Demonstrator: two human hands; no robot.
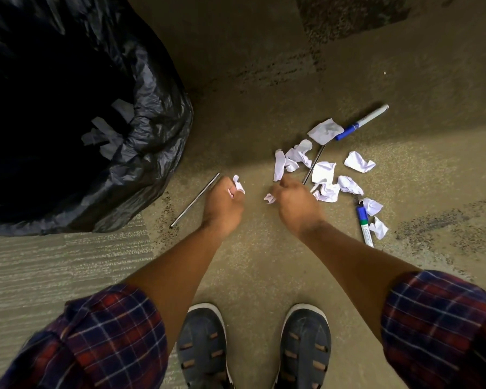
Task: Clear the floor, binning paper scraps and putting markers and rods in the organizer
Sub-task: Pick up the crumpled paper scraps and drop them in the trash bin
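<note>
The left hand [223, 202] is curled into a fist, its grip closed tight on a crumpled paper scrap [238, 187] that sticks out at the top. The right hand [293, 202] is blurred; its fingers look pinched together on a small white scrap [269, 197] at its left edge.

Just left of the left hand a thin metal rod [194, 200] lies slanted on the floor [253, 262]. Just past the right hand, on the far right side, sits a heap of crumpled paper scraps [324, 175] — white bits lying close together, some touching. A second thin rod [314, 164] pokes out from under that heap. At the far edge of the heap lies a marker with a blue cap [361, 122], one scrap touching its cap end. At the near right lies another marker [364, 226] with a blue and green end, with scraps right beside it.

To the left stands a bin lined with a black bag [152, 113] — a few pale paper pieces [107, 133] lie inside it.

Nearest of all are two dark shoes [253, 349] and plaid sleeves [110, 341] pushed up the arms.
</note>
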